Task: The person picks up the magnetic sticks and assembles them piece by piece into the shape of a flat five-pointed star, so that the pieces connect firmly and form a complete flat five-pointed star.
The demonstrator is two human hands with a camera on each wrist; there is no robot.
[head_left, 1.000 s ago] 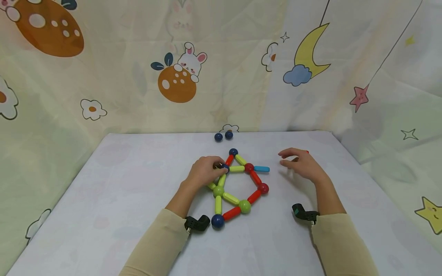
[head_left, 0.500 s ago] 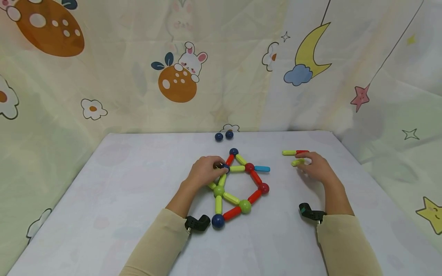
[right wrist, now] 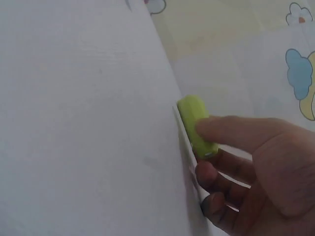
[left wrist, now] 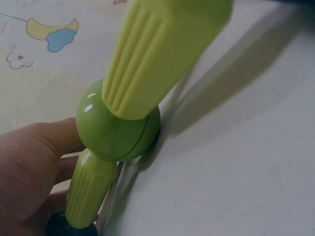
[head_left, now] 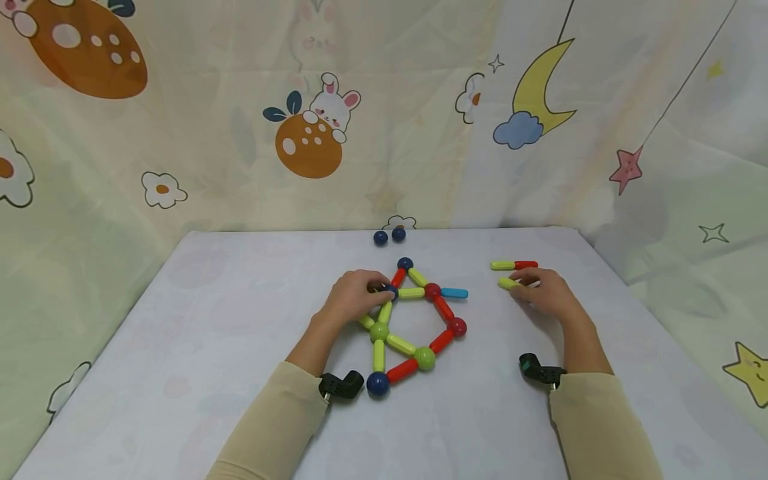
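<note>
A flat frame of magnetic rods and balls (head_left: pixel 443 341) lies mid-table, made of yellow-green and red rods joined at blue, red and green balls. My left hand (head_left: pixel 354 297) grips a dark blue ball (head_left: pixel 393 291) on its upper left side, covering part of the frame. The left wrist view has a green ball (left wrist: pixel 110 128) close up, with a yellow-green rod (left wrist: pixel 91 189) leading to the fingers. Out to the right, my right hand (head_left: pixel 549 293) pinches a yellow-green magnetic rod (right wrist: pixel 193 120) between thumb and fingers, low over the table.
Two loose dark blue balls (head_left: pixel 381 238) sit by the table's back edge. A yellow-green rod (head_left: pixel 501 265) and a red rod (head_left: pixel 525 265) lie end to end beyond my right hand. One blue rod (head_left: pixel 455 293) sticks out rightward from the frame. Patterned cloth hangs behind.
My right hand has moved right and back, uncovering the loose rods, and now holds one yellow-green rod, shifted slightly left since half a second ago. My left hand stays on its ball.
</note>
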